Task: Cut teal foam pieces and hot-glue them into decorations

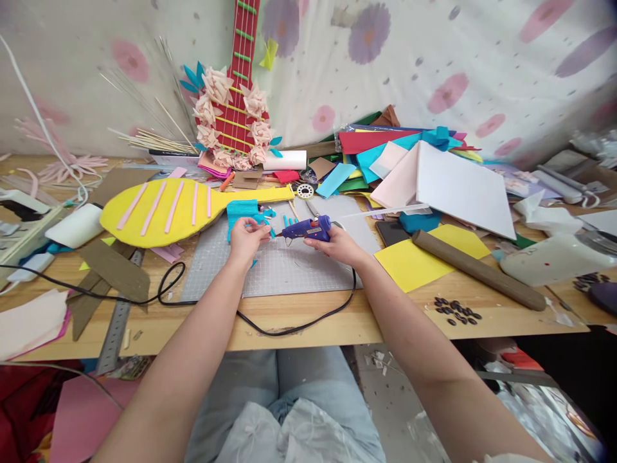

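Observation:
My right hand (332, 244) is closed around a blue hot glue gun (306, 228), whose nozzle points left. A clear glue stick (385, 210) sticks out behind the gun. Close to the nozzle, my left hand (250, 236) pinches a small blue piece (272, 233) between its fingertips. Whether nozzle and piece touch, I cannot tell. Both hands are over a grey cutting mat (212, 273). A larger blue sheet (241, 209) lies behind my left hand, with small blue scraps beside it. Left of the mat lies a yellow instrument-shaped cutout (130, 209) with pink strips.
A red paper guitar (241, 96) with pale flowers leans on the back wall. Coloured sheets (390, 145) and a white board (457, 186) are piled at back right. A brown roll (477, 270), black beads (456, 310), a metal ruler (116, 328) and a black cord (294, 331) lie nearer the front.

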`<state>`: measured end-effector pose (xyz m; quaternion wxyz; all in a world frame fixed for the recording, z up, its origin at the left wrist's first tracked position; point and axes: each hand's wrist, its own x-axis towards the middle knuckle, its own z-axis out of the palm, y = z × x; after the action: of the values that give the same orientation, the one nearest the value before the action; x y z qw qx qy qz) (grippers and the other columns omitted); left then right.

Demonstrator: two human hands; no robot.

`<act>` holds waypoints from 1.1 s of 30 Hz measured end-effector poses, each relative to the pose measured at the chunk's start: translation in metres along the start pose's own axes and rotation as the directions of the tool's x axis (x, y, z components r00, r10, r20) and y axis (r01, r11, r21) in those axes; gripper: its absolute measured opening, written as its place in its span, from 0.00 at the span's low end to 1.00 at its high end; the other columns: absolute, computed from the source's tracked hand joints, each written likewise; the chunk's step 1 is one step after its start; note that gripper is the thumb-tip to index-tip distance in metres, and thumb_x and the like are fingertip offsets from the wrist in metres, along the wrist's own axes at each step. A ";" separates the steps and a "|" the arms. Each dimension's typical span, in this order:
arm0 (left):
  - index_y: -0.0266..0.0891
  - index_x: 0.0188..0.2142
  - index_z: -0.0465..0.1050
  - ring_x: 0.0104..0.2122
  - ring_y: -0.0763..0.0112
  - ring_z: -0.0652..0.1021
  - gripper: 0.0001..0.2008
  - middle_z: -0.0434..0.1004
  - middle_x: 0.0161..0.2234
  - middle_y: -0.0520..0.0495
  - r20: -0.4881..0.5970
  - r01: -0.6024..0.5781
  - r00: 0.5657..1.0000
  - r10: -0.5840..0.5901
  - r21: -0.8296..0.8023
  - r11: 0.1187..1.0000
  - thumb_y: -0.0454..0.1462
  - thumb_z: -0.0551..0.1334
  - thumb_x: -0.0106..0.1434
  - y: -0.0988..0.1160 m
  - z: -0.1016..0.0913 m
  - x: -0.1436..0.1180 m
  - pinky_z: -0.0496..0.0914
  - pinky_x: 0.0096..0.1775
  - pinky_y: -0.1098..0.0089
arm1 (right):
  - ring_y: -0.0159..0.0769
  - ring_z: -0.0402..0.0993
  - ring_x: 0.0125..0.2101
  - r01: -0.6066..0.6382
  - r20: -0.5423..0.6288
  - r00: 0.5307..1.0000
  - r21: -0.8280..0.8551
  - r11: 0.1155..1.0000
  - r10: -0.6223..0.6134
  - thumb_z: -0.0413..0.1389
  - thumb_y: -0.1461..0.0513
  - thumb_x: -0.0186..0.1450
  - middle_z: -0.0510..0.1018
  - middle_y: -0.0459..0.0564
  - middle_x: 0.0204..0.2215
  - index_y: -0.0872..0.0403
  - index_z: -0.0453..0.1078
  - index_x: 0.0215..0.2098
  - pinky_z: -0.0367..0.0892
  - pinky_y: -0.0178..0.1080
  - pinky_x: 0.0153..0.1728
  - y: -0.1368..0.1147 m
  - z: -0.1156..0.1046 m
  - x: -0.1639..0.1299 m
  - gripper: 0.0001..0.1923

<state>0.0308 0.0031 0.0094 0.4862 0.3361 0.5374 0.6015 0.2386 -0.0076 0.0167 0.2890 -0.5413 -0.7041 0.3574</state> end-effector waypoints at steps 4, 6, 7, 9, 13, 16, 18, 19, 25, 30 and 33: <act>0.39 0.27 0.58 0.19 0.75 0.74 0.17 0.72 0.19 0.57 0.004 0.005 1.000 -0.005 0.001 1.000 0.29 0.67 0.42 0.000 0.000 -0.001 0.71 0.26 0.70 | 0.31 0.63 0.24 -0.006 -0.017 1.000 0.004 1.000 0.006 0.56 0.45 0.52 0.67 0.43 0.20 0.54 0.70 0.33 0.61 0.36 0.28 -0.001 -0.001 -0.001 0.22; 0.39 0.27 0.58 0.19 0.75 0.73 0.18 0.72 0.20 0.56 0.004 0.008 1.000 -0.008 -0.001 1.000 0.29 0.67 0.41 0.001 0.000 -0.001 0.71 0.26 0.70 | 0.31 0.63 0.24 0.004 -0.021 1.000 0.018 1.000 -0.004 0.57 0.46 0.52 0.67 0.43 0.20 0.54 0.70 0.32 0.61 0.36 0.27 -0.002 -0.001 -0.002 0.21; 0.39 0.27 0.58 0.19 0.75 0.73 0.18 0.72 0.20 0.56 0.005 0.009 1.000 -0.009 -0.001 1.000 0.29 0.67 0.41 0.001 0.000 -0.001 0.71 0.26 0.69 | 0.31 0.63 0.24 0.009 -0.022 1.000 0.025 1.000 -0.009 0.57 0.46 0.52 0.66 0.43 0.20 0.54 0.70 0.32 0.61 0.36 0.27 -0.003 -0.001 -0.002 0.20; 0.39 0.26 0.58 0.19 0.75 0.73 0.18 0.71 0.20 0.56 0.009 0.011 1.000 -0.011 -0.001 1.000 0.30 0.67 0.41 0.000 0.000 -0.001 0.71 0.26 0.69 | 0.31 0.63 0.24 0.013 -0.020 1.000 0.035 0.999 -0.012 0.57 0.47 0.52 0.66 0.43 0.19 0.53 0.70 0.31 0.61 0.36 0.27 -0.003 -0.001 -0.002 0.19; 0.39 0.26 0.58 0.19 0.74 0.73 0.18 0.71 0.20 0.56 0.022 0.004 1.000 -0.004 0.003 1.000 0.30 0.67 0.41 -0.001 0.000 -0.001 0.71 0.26 0.69 | 0.31 0.62 0.23 0.005 -0.018 1.000 0.051 0.999 -0.004 0.57 0.47 0.52 0.66 0.43 0.19 0.53 0.70 0.31 0.60 0.35 0.26 -0.003 -0.002 -0.002 0.19; 0.39 0.27 0.58 0.19 0.73 0.73 0.17 0.71 0.20 0.55 0.036 0.006 0.999 -0.007 0.010 1.000 0.30 0.67 0.41 -0.001 0.000 -0.002 0.71 0.27 0.68 | 0.30 0.61 0.23 -0.006 -0.021 1.000 0.057 0.998 0.007 0.57 0.47 0.51 0.66 0.43 0.19 0.54 0.70 0.32 0.60 0.35 0.26 -0.003 -0.002 -0.003 0.20; 0.39 0.27 0.58 0.19 0.73 0.73 0.17 0.71 0.20 0.55 0.043 0.015 0.999 -0.016 0.015 1.000 0.29 0.66 0.42 0.000 0.001 -0.003 0.71 0.27 0.67 | 0.30 0.61 0.22 -0.017 -0.018 1.000 0.064 0.998 0.018 0.57 0.47 0.51 0.65 0.43 0.19 0.54 0.70 0.32 0.59 0.35 0.26 -0.004 -0.002 -0.003 0.21; 0.39 0.27 0.58 0.19 0.73 0.73 0.17 0.71 0.20 0.55 0.046 0.020 0.999 -0.021 0.017 1.000 0.29 0.66 0.42 0.000 0.001 -0.003 0.71 0.27 0.67 | 0.29 0.60 0.22 -0.023 -0.016 1.000 0.067 0.997 0.024 0.57 0.46 0.51 0.65 0.42 0.19 0.54 0.70 0.32 0.59 0.35 0.26 -0.004 -0.003 -0.003 0.21; 0.39 0.26 0.59 0.19 0.73 0.73 0.17 0.71 0.19 0.56 0.070 0.027 0.997 -0.028 0.016 1.000 0.30 0.68 0.40 -0.002 0.002 -0.003 0.72 0.26 0.68 | 0.28 0.59 0.21 -0.017 -0.020 1.000 0.086 0.996 0.019 0.57 0.46 0.51 0.64 0.41 0.18 0.55 0.69 0.32 0.59 0.34 0.25 -0.003 -0.002 -0.002 0.21; 0.38 0.25 0.60 0.19 0.73 0.73 0.19 0.69 0.18 0.57 0.100 0.053 0.994 -0.055 0.022 0.998 0.31 0.70 0.38 -0.003 0.001 -0.002 0.72 0.26 0.68 | 0.29 0.59 0.21 -0.017 -0.036 0.999 0.098 0.995 0.020 0.58 0.46 0.51 0.63 0.42 0.17 0.54 0.68 0.29 0.58 0.34 0.24 -0.003 -0.003 -0.002 0.20; 0.38 0.24 0.61 0.18 0.73 0.73 0.19 0.69 0.17 0.56 0.114 0.067 0.991 -0.069 0.023 0.997 0.31 0.70 0.38 -0.004 0.001 -0.002 0.73 0.27 0.67 | 0.29 0.60 0.21 -0.010 -0.042 0.999 0.101 0.995 0.015 0.58 0.46 0.51 0.64 0.42 0.17 0.54 0.68 0.29 0.58 0.35 0.24 -0.003 -0.004 -0.002 0.20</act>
<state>0.0331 0.0014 0.0059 0.5332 0.3561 0.5256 0.5591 0.2402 -0.0091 0.0214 0.3286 -0.5379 -0.6755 0.3825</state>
